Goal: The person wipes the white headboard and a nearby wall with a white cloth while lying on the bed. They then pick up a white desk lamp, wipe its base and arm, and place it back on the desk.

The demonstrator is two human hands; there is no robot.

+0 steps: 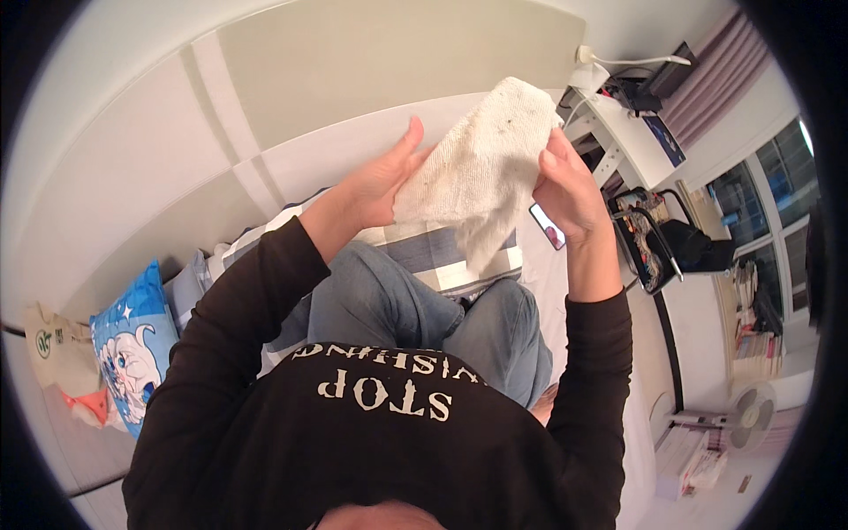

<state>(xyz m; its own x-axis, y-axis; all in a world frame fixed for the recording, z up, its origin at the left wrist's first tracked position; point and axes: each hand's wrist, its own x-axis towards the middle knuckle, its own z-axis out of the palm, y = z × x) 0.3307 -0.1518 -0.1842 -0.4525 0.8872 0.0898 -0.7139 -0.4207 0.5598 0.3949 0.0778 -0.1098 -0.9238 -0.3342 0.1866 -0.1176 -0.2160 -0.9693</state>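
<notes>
A cream knitted cloth point(487, 149), dotted with a few small dark specks, hangs raised before me between both hands, its lower corner drooping over the checked bedding. My left hand point(384, 179) is at the cloth's left edge, thumb pointing up and away from it; the other fingers are partly hidden behind the fabric, so their grip cannot be made out. At the upper right edge, my right hand point(570, 179) pinches the cloth between thumb and fingers. Below it lies a smartphone point(548, 226) with a lit screen. My crossed legs in blue jeans point(391, 291) are beneath.
Checked bedding point(450, 262) lies under and beyond my knees. A blue cartoon cushion point(132, 344) and a beige bag point(56, 344) stand at the left. At the right are a white desk point(626, 142), a black-framed chair point(652, 232) and a fan point(752, 414). A padded headboard rises ahead.
</notes>
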